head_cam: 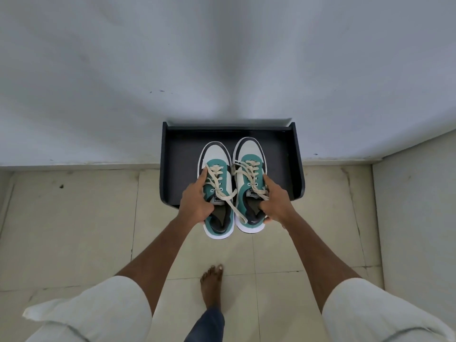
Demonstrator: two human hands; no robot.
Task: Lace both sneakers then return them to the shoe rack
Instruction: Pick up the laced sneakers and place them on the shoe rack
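Two teal, white and dark sneakers with cream laces are held side by side over the black shoe rack, toes toward the wall. My left hand grips the left sneaker at its outer side and collar. My right hand grips the right sneaker the same way. Both heels stick out past the rack's front edge. A loose lace end trails from the left sneaker across toward the right one's heel. I cannot tell whether the soles touch the rack's top.
The rack stands against a pale grey wall on a beige tiled floor. A second wall closes in at the right. My bare foot stands on the tiles behind the rack.
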